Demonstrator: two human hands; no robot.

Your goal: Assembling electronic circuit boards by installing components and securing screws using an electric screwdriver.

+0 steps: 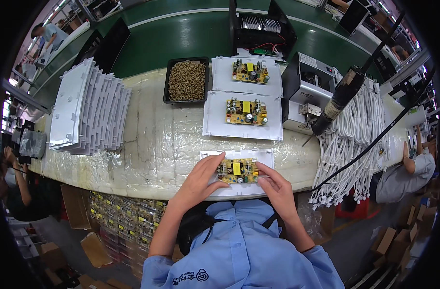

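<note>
A yellow-brown circuit board (237, 169) with a yellow transformer and several capacitors lies over a white plastic panel (233, 191) at the table's near edge. My left hand (197, 177) is curved around the board's left end, index finger along the top corner and thumb at the lower edge. At the other end, my right hand (277, 187) has its fingers and thumb on the board's right edge. Beyond them, two more white panels (214, 130) each carry a similar circuit board (246, 111). Whether the board fully rests on its panel, I cannot tell.
A black tray (168, 99) of small brass-coloured screws stands left of the far panels. White panels (80, 108) are stacked at left. To the right are a metal-and-black machine (302, 96), a hanging electric screwdriver (339, 101) and bundled white cables (352, 130).
</note>
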